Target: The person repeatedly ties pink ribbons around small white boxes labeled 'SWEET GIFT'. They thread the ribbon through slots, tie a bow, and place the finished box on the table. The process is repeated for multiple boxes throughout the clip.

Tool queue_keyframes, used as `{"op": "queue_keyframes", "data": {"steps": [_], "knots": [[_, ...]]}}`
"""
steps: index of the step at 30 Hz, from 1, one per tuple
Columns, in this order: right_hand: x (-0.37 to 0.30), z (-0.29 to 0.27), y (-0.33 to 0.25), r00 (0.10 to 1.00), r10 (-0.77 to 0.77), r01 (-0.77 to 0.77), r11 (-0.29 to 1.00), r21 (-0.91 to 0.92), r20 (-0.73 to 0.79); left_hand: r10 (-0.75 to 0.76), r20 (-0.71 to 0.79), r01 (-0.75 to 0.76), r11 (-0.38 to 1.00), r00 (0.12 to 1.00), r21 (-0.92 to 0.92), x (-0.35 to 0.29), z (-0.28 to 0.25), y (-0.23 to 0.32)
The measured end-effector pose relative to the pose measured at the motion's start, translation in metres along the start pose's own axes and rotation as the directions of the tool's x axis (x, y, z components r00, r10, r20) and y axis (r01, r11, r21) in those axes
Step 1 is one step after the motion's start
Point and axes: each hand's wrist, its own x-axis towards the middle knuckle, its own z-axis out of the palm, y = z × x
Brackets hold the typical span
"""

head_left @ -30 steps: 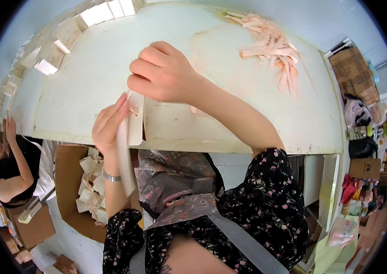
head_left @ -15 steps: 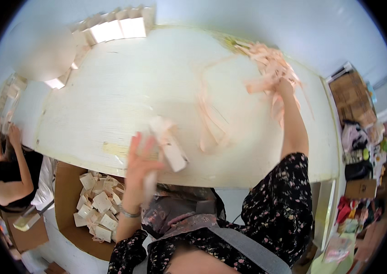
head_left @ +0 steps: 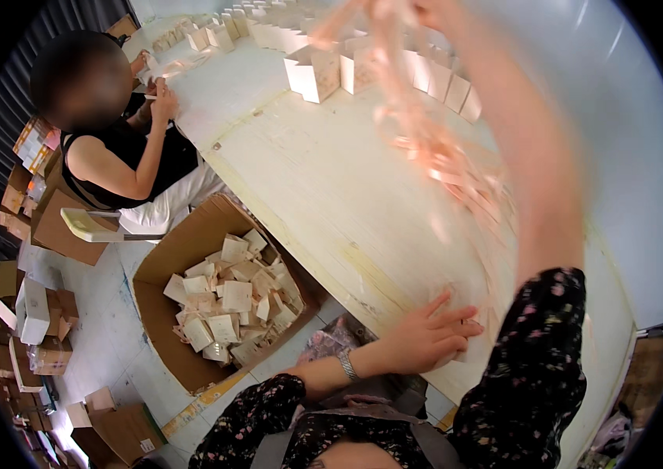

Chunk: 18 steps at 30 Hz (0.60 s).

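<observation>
My right hand (head_left: 431, 14), blurred at the upper edge, is closed on a bunch of peach-pink ribbons (head_left: 382, 55). The strands hang from it down to a tangled ribbon pile (head_left: 445, 160) on the white table (head_left: 308, 164). Near the table's front edge my left hand (head_left: 433, 338) is open, fingers spread and palm down. Something pale and blurred lies by its fingertips; I cannot tell its shape. Beyond the hanging strands, small white paper boxes (head_left: 316, 74) stand upright along the back.
Below the table's front edge stands a large cardboard carton (head_left: 167, 328) holding many small white boxes with pink ribbon (head_left: 236, 297). At the left another person (head_left: 116, 156) sits at the adjoining table, hands on a small pale item. Cartons (head_left: 116, 426) lie about the floor.
The view has swung left, bringing the carton and the co-worker further in. My right hand has raised ribbons from the pile. My left hand has come down by the table's front edge.
</observation>
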Motion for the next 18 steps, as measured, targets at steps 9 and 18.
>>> {"op": "queue_keyframes", "data": {"steps": [9,18], "knots": [[0.002,0.086,0.123,0.987,-0.032,0.159,0.216,-0.963,0.156,-0.007,-0.086,0.001,0.998,0.996,-0.065,-0.013,0.013,-0.009],[-0.201,-0.026,0.216,0.899,0.417,0.055,0.191,-0.980,0.131,0.055,0.117,-0.037,0.988,0.992,-0.152,-0.015,0.034,-0.012]]}}
